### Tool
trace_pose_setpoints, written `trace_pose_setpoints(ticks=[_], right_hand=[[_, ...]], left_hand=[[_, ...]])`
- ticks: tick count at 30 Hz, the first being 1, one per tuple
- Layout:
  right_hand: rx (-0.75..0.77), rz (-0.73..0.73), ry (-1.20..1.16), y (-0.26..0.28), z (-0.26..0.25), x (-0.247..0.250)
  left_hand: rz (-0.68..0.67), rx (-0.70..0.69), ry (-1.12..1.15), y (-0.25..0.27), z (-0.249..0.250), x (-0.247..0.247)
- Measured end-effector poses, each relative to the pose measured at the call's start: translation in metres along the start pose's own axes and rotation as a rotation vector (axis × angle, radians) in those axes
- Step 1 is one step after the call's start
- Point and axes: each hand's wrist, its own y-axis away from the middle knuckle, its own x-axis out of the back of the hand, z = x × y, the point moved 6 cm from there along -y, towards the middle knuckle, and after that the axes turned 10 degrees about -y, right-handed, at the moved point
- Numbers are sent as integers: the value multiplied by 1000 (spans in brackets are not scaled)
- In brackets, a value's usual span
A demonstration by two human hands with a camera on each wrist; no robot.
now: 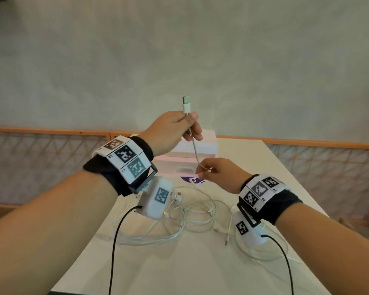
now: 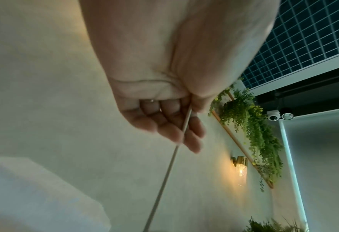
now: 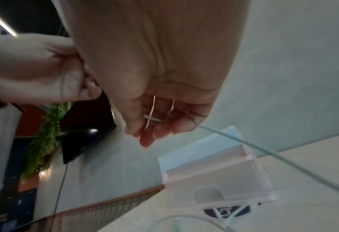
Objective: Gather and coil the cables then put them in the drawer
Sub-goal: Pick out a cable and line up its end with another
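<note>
Cables lie tangled on the desk point(image 1: 179, 269); their number I cannot count. One white cable point(image 1: 193, 145) is lifted: left hand point(image 1: 170, 133) grips it below the plug, right hand point(image 1: 219, 173) pinches it lower. One translucent drawer box point(image 1: 202, 145) stands behind.

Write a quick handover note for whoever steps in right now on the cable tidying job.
Left hand: raised, grips a white cable just below its USB plug.
Right hand: pinches the same cable lower down.
Other white cables lie tangled and loose on the table.
The pink drawer unit stands at the table's far end.
Done: one cable picked up.
Left: coil it, gather and coil the others, put all in the drawer.
</note>
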Motion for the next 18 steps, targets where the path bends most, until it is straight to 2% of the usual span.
trace_pose_setpoints(ticks=[2,6,8,12,14,18], right_hand=[[-58,31,39,4,17,3],[-258,72,84,21,66,17],[-337,85,120,34,87,26],[-470,74,278,56,114,42],[-492,117,282,64,115,52],[-341,298,116,63,94,74]], left_hand=[[69,-41,-10,4,5,16],[102,-41,310,15,14,42],[111,-64,359,20,21,51],[177,-52,228,23,16,62],[189,-33,146,25,7,63],[191,-44,-102,34,-4,49]])
